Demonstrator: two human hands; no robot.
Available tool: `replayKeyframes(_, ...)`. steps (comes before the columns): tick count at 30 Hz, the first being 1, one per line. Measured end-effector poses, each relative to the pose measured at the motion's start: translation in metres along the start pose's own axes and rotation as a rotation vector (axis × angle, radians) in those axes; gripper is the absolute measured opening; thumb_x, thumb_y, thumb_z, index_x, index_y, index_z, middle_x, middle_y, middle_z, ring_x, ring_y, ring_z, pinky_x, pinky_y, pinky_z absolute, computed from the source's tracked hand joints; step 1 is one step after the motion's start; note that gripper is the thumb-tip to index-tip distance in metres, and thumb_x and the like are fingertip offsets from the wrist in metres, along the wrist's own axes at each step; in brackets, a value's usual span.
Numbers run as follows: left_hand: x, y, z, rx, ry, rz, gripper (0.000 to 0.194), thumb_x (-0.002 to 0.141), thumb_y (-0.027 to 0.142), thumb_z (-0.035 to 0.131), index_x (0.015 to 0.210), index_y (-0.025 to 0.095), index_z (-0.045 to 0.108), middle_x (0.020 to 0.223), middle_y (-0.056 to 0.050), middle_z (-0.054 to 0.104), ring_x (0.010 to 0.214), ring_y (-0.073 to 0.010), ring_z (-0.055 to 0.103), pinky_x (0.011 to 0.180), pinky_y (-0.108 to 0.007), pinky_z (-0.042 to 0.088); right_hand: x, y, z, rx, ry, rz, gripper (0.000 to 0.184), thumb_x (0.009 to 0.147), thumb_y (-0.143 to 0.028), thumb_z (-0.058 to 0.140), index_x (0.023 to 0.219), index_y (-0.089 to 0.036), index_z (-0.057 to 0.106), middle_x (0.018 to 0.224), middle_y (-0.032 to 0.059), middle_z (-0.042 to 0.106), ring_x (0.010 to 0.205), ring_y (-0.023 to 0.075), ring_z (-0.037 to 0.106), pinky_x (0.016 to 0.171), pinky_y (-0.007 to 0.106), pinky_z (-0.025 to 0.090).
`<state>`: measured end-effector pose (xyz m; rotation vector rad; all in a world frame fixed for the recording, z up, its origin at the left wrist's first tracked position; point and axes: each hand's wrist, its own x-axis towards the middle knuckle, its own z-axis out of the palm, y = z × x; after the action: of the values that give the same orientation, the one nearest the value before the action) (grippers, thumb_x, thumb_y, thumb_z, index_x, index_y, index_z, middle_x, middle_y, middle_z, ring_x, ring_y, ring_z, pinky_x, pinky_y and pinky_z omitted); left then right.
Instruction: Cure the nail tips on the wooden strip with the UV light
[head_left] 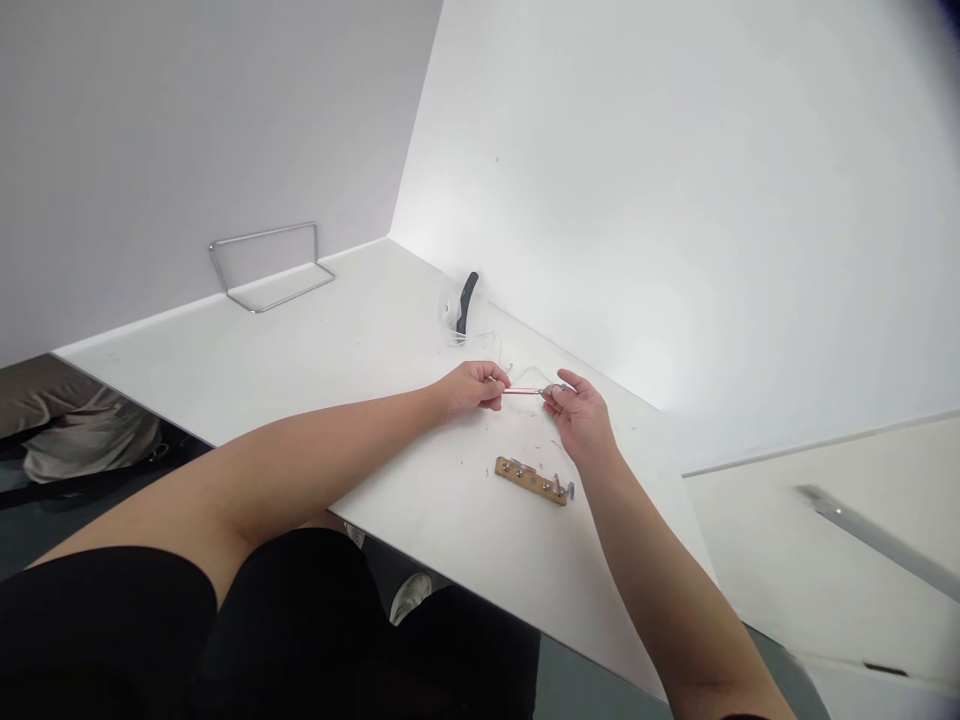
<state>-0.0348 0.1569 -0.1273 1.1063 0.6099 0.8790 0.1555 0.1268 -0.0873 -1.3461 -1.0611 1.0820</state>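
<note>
Over the table, a thin pink strip [521, 391] stretches straight between my two hands. My left hand [476, 385] is closed, pinching the strip's left end. My right hand [577, 408] pinches a small metal piece [553, 390] at the other end, with some of its fingers raised. The fingers partly cover that piece, so its exact kind does not show. Just below the hands lies a short wooden bar [532, 482] with several shiny metal studs and small pinkish, metallic bits at its right end.
Behind my hands, a black curved handle-like object [466, 305] rests beside clear plastic [450, 312] near the wall. A metal wire frame [274, 268] stands at the back left. White panels [637, 200] border the white table [360, 350]. Another person's clothed leg [82, 420] shows at left.
</note>
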Motion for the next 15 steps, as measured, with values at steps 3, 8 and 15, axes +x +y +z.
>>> replayKeyframes(3, -0.0001, 0.0001, -0.0001, 0.009, -0.005, 0.006, 0.004, 0.076, 0.013, 0.05, 0.078, 0.012, 0.053, 0.05, 0.001, 0.056, 0.048, -0.0053, 0.049, 0.056, -0.02, 0.038, -0.0026, -0.0032, 0.0056, 0.0, 0.004, -0.034, 0.04, 0.059, -0.021, 0.068, 0.096, -0.02, 0.051, 0.066, -0.0049, 0.058, 0.066, 0.0095, 0.057, 0.066, 0.025, 0.043)
replayKeyframes(8, 0.0009, -0.0017, -0.0003, 0.018, -0.02, 0.026, 0.004, 0.075, 0.014, 0.05, 0.078, 0.012, 0.053, 0.049, 0.001, 0.056, 0.047, -0.005, 0.048, 0.055, -0.019, 0.038, -0.0079, -0.0058, 0.0105, -0.015, -0.012, -0.103, 0.039, 0.059, -0.019, 0.069, 0.095, -0.019, 0.053, 0.067, -0.0039, 0.059, 0.064, 0.0099, 0.056, 0.067, 0.027, 0.044)
replayKeyframes(15, -0.0003, 0.0007, -0.0006, 0.006, 0.001, 0.013, 0.004, 0.075, 0.014, 0.051, 0.078, 0.011, 0.053, 0.049, 0.001, 0.056, 0.046, -0.0049, 0.048, 0.054, -0.019, 0.038, -0.0082, -0.0091, 0.0093, -0.053, 0.006, -0.185, 0.037, 0.059, -0.02, 0.069, 0.094, -0.02, 0.055, 0.066, -0.0031, 0.06, 0.066, 0.0117, 0.057, 0.069, 0.029, 0.045)
